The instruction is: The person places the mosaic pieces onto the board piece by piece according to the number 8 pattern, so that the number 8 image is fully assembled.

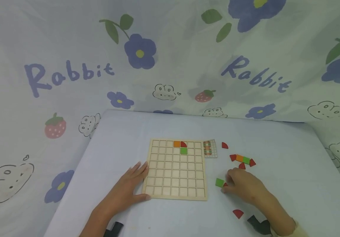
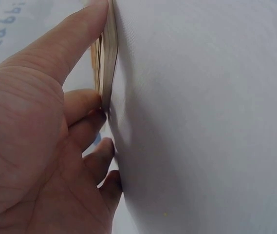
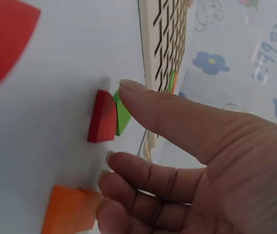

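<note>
A wooden grid board (image 1: pixel 174 173) holds an orange square (image 1: pixel 177 144), a red quarter-circle (image 1: pixel 183 144) and a green square (image 1: pixel 183 150) in its far rows. My left hand (image 1: pixel 128 184) rests along the board's left edge, thumb by the near corner, fingers fairly straight. Right of the board, my right hand (image 1: pixel 247 186) hovers over a red quarter-circle block (image 3: pixel 101 119) lying beside a green square block (image 1: pixel 220 182). In the right wrist view the thumb and fingers are spread around the red block, with a gap on the finger side. Orange blocks (image 3: pixel 67 209) lie under the fingers.
A small pattern card (image 1: pixel 210 148) lies against the board's right side. Beyond the right hand are several red, orange and green blocks (image 1: pixel 239 158), with a lone red quarter-circle (image 1: pixel 224 145) farther back. Another red piece (image 1: pixel 238 214) lies near the right wrist.
</note>
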Motion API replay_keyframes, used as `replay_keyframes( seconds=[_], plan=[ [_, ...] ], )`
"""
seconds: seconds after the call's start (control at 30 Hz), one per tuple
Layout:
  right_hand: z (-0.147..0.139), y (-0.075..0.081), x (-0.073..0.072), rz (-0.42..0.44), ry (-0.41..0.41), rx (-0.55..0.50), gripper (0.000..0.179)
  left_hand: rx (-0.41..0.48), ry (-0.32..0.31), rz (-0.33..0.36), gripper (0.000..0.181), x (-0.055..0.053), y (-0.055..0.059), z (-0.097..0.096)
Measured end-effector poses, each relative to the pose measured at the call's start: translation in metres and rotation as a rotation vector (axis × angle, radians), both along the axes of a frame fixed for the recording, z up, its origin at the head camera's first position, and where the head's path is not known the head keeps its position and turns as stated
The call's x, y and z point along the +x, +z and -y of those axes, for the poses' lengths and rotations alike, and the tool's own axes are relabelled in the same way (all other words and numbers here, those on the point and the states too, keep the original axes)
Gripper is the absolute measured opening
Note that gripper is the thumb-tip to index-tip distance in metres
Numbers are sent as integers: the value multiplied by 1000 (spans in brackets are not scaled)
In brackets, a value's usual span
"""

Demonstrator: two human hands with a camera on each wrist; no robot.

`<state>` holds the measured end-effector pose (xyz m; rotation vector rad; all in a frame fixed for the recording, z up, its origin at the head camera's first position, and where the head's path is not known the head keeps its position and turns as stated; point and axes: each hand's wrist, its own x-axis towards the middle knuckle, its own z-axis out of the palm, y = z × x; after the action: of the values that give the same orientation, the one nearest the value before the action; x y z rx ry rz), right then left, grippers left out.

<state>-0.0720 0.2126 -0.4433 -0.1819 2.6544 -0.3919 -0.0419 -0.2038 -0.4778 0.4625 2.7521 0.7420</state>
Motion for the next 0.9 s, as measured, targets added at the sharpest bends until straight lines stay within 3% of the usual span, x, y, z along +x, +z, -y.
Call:
replay_keyframes(
  seconds=[0.2, 0.5, 0.67, 0.9],
  plan=[
    [2, -3, 8, 16, -26, 42, 33, 7, -5, -8, 100, 0, -1, 0],
    [-2, -6, 11, -4, -3, -17, 26, 11, -2, -5, 99, 0, -1, 0],
    [-4, -6, 12, 2, -59, -23, 32, 6, 3, 0, 99, 0, -1, 0],
    [-6, -7, 11, 21, -106, -30, 25, 8, 11, 6, 99, 0, -1, 0]
  ],
)
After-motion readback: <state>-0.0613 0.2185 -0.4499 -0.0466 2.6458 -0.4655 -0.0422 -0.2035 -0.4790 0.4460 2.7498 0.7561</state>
